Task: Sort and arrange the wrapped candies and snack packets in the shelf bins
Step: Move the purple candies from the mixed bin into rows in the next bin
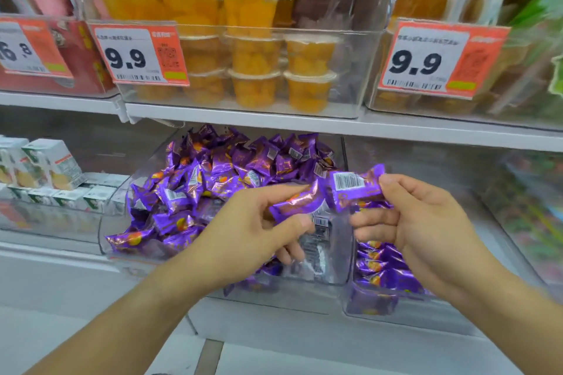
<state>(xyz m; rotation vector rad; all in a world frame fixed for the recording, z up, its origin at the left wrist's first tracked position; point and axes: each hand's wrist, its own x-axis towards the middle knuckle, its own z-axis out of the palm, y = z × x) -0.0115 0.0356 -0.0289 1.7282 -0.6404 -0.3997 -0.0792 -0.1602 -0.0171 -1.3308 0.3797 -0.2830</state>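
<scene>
Purple candy (355, 184) lies sideways, pinched in the right hand (411, 219), touching another candy (300, 202) pinched in the left hand (249, 222), with the bin (341, 278) just below both.

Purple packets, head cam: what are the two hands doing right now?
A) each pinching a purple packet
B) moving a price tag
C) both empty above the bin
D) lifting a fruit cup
A: the left hand pinches one purple packet and the right hand pinches another, barcode up, above the clear bin.
</scene>
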